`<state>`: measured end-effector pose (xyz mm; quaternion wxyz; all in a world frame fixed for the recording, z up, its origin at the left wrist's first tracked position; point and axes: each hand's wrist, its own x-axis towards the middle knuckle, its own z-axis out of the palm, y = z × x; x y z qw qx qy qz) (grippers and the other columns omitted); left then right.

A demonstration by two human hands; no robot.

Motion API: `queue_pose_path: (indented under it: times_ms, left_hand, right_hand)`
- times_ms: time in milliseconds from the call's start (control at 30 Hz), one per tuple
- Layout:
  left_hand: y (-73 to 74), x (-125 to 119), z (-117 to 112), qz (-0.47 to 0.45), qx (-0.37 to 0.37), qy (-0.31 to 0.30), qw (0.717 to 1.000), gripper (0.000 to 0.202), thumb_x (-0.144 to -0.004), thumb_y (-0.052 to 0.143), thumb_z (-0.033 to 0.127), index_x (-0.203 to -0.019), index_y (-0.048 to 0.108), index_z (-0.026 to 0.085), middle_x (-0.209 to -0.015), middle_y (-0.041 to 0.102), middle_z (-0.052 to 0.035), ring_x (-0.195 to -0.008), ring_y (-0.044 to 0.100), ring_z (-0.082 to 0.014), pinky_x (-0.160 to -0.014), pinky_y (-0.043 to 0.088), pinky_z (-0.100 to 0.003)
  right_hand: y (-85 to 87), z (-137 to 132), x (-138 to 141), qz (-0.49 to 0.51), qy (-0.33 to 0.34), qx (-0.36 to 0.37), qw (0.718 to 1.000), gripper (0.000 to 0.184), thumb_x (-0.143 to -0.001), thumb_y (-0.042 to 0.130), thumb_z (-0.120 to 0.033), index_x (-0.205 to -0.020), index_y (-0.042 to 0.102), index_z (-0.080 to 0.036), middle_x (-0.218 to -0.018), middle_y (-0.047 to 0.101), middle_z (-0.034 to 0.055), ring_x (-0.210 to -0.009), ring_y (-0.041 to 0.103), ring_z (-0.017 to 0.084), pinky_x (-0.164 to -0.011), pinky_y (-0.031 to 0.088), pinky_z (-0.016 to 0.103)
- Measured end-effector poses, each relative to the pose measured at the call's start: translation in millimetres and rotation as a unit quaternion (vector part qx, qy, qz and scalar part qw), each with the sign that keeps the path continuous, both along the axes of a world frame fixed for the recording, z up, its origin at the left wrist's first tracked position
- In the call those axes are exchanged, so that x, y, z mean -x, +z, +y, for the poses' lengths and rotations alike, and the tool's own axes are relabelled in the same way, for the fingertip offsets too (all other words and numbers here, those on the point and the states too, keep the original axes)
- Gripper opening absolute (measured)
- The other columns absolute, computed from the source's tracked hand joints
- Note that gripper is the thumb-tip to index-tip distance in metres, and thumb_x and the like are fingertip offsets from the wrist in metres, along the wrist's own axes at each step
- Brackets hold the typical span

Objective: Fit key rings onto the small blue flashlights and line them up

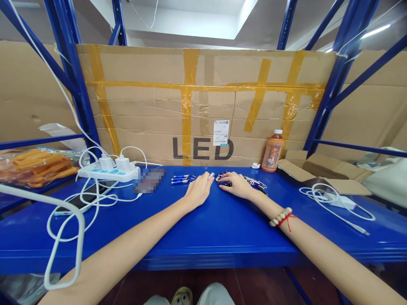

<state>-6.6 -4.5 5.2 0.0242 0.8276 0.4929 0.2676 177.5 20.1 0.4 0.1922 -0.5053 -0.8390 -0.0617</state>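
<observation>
Both my arms reach forward across the blue metal shelf [222, 228]. My left hand [199, 190] rests on it with fingers curled around a small silver-tipped pen light [211, 174]. My right hand [234, 184] lies beside it, fingers pinched on a small dark item in a heap of small key-ring lights [254, 182]. Three blue pen lights [180, 179] lie in a row just left of my left hand. A bead bracelet with a red string [281, 217] sits on my right wrist.
A white power strip [108, 173] with chargers and looping white cables stands at the left, with a phone [85, 198] beneath the cables. An orange drink bottle [272, 151], an open cardboard box [321, 171] and a white cable [337, 203] are at the right. A taped cardboard sheet marked LED [203, 106] closes the back.
</observation>
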Motion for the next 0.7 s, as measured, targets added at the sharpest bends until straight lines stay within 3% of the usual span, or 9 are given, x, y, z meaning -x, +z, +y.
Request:
queue_pose_path:
  times_ms: [300, 500, 700]
  left_hand:
    - [-1.3, -1, 2, 0.026, -0.025, -0.017, 0.999, 0.026, -0.092, 0.022, 0.032, -0.090, 0.045, 0.020, -0.094, 0.058, -0.0036, -0.092, 0.054, -0.0170, -0.078, 0.040, -0.028]
    - [-1.7, 1, 1, 0.014, -0.022, -0.027, 0.999, 0.024, -0.091, 0.026, 0.034, -0.097, 0.045, 0.022, -0.098, 0.060, -0.0032, -0.091, 0.057, -0.0177, -0.073, 0.042, -0.027]
    - [-0.5, 1, 0, 0.017, -0.019, -0.029, 0.999, 0.027, -0.092, 0.022, 0.034, -0.096, 0.046, 0.022, -0.097, 0.061, -0.0033, -0.090, 0.057, -0.0175, -0.072, 0.042, -0.027]
  right_hand:
    - [1.4, 2, -2, 0.021, 0.020, -0.048, 0.998, 0.015, -0.077, 0.056, -0.032, -0.079, 0.069, -0.025, -0.093, 0.063, 0.0049, -0.091, 0.053, 0.021, -0.075, 0.040, 0.035]
    - [2.1, -1, 5, 0.028, 0.045, -0.068, 0.996, 0.010, -0.072, 0.061, -0.029, -0.071, 0.068, -0.023, -0.091, 0.062, 0.0042, -0.088, 0.054, 0.020, -0.076, 0.039, 0.036]
    - [5.9, -3, 8, 0.166, 0.074, -0.149, 0.972, 0.010, -0.072, 0.059, -0.027, -0.075, 0.068, -0.022, -0.089, 0.060, 0.0036, -0.085, 0.056, 0.017, -0.075, 0.044, 0.031]
